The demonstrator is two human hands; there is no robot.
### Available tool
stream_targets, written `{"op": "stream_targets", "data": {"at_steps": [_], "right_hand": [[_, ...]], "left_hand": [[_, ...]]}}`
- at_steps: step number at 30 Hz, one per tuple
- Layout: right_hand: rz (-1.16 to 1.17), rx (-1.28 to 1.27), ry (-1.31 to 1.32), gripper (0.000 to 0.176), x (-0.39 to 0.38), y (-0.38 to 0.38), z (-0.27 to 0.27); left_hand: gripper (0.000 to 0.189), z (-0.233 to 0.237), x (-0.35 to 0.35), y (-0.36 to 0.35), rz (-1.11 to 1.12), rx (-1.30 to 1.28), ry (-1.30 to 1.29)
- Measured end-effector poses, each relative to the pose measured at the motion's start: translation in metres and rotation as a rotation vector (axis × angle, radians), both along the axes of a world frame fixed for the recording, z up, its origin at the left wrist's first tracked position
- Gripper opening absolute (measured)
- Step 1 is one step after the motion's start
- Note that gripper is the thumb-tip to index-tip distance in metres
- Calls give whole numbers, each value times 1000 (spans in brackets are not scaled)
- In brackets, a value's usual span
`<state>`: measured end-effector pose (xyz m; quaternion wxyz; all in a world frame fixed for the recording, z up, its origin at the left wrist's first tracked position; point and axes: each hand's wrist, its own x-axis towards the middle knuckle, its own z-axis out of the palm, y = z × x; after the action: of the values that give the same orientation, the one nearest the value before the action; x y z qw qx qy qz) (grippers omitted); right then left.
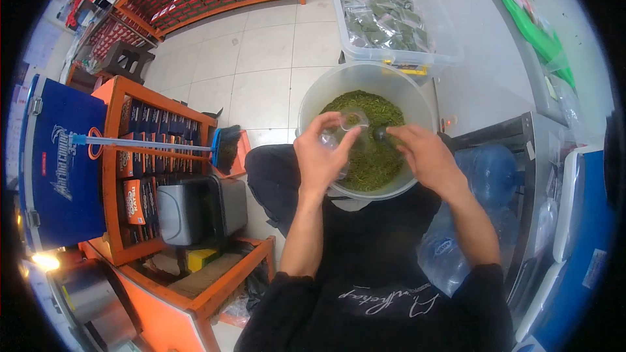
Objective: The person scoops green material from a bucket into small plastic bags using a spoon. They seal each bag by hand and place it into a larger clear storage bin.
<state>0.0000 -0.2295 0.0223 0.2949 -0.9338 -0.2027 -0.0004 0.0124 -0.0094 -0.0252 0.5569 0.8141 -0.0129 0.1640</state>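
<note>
Between my knees stands a round whitish tub (317,101) holding green shredded leaf material (375,166). Above it, my left hand (319,153) is closed around a clear plastic bag (345,163), with a clear round ring or funnel (353,119) at its top between thumb and fingers. My right hand (420,155) is closed on a small dark round-ended tool (380,133), close to the right of the ring and over the leaf material. The rest of the tool is hidden or blurred.
Beyond the tub, a clear bin (450,45) holds many small green-filled packets (385,19). Large water bottles (486,173) and a metal-framed rack (531,130) stand right. An orange shelf (114,176), grey waste bin (186,212) and broom (225,146) are left.
</note>
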Motion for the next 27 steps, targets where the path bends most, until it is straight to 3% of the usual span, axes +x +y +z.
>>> {"op": "stream_targets", "data": {"at_steps": [1, 3, 7, 10, 12, 15, 21, 25, 27], "right_hand": [[4, 3, -1, 21, 2, 4, 4], [-36, 357, -176, 22, 4, 13, 15], [58, 199, -449, 23, 9, 21, 9], [20, 344, -347, 18, 8, 19, -7], [-106, 669, -140, 15, 0, 21, -12], [-115, 858, -4, 23, -6, 28, -13], [-129, 943, 212, 41, -6, 32, 2], [-150, 981, 285, 41, -5, 29, -2], [-151, 935, 230, 41, -3, 30, -9]], "left_hand": [[43, 3, -1, 0, 4, 3, -1], [41, 10, -6, -5, -75, -44, -69], [40, 14, -8, -6, -137, -23, -158], [31, 20, -11, 3, -223, -127, -63], [18, 19, -12, 5, -254, -273, -20], [9, 16, -17, 2, -235, -438, 89], [8, 20, -19, -11, -228, -472, 151], [8, 19, -17, -14, -269, -502, 86], [8, 16, -17, -13, -305, -486, 172]]}}
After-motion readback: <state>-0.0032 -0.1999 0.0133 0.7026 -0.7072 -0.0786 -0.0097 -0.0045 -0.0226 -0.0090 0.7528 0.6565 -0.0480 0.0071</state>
